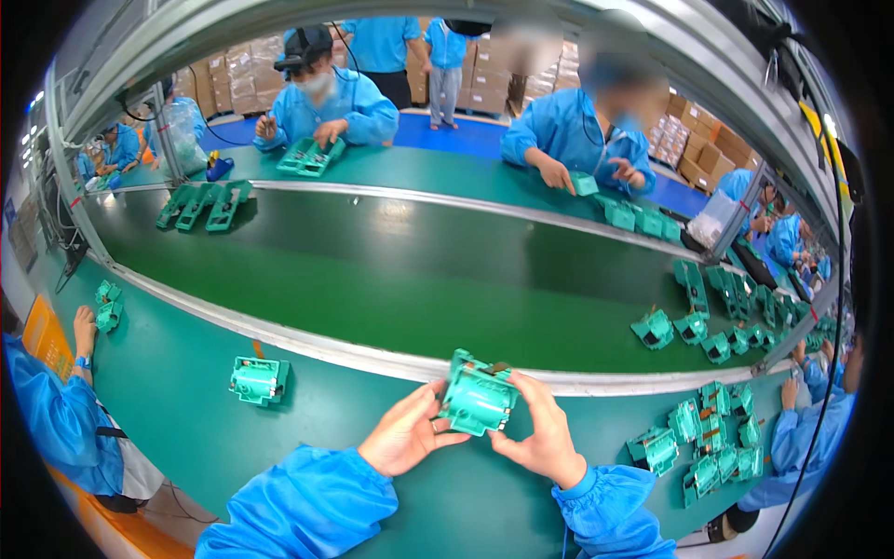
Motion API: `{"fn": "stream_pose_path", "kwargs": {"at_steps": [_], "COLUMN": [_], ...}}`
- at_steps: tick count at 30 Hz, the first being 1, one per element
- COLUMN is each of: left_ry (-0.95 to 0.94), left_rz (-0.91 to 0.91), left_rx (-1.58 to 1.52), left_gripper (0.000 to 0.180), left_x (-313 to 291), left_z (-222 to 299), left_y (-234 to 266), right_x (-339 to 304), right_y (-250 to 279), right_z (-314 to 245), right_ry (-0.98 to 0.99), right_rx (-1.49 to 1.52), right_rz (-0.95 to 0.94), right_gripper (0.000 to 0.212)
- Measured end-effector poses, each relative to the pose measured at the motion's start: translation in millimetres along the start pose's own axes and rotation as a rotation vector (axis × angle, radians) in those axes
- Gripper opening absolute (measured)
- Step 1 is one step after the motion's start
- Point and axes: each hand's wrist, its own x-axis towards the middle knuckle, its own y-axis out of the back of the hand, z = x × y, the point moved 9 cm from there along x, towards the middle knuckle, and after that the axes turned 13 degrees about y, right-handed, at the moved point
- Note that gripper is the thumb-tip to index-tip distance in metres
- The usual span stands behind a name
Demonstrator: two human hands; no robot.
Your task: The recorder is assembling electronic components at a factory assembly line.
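The long green desk [346, 410] runs beneath the two-handed grip, with a batch of green housings [713, 435] to its right and a lone housing [259, 380] to its left. Left grip [410, 430] and right grip [545, 440] both grasp one glossy housing [479, 399] between them, held up off the surface; I'd keep pressure light and even at its edges. It's teal-green, tilted, blocky around a rounded middle, with tiny pale bits [507, 414] I can't quite make out.
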Motion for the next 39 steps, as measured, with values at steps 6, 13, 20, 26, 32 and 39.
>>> {"fn": "stream_pose_path", "kwargs": {"at_steps": [6, 13, 20, 26, 32, 39], "left_ry": [0.013, 0.012, 0.036, 0.058, 0.060, 0.202], "left_rz": [-0.018, -0.011, 0.018, 0.033, 0.031, -0.073], "left_rx": [0.325, 0.249, 0.266, 0.271, 0.430, 0.303], "left_gripper": [0.047, 0.049, 0.049, 0.053, 0.055, 0.051], "left_x": [-11.1, -10.0, -9.7, -6.1, -7.4, -10.0], "left_z": [-5.9, -14.1, -16.9, -17.5, -15.6, -29.8], "left_y": [-19.7, -9.5, -6.8, -7.8, -4.0, -13.0], "right_x": [-31.8, -49.4, -56.4, -63.2, -61.9, -78.1], "right_y": [-14.5, -38.3, -40.8, -42.1, -50.0, -58.9], "right_z": [14.2, 15.6, 24.1, 36.9, 37.8, 34.5], "right_ry": [-0.183, -0.607, -0.663, -0.749, -0.779, -0.865], "right_rx": [0.739, 1.489, 1.520, 1.371, 1.464, 1.617], "right_rz": [0.175, 0.363, 0.415, 0.378, 0.352, 0.237], "right_gripper": [0.079, 0.072, 0.059, 0.058, 0.056, 0.041]}}
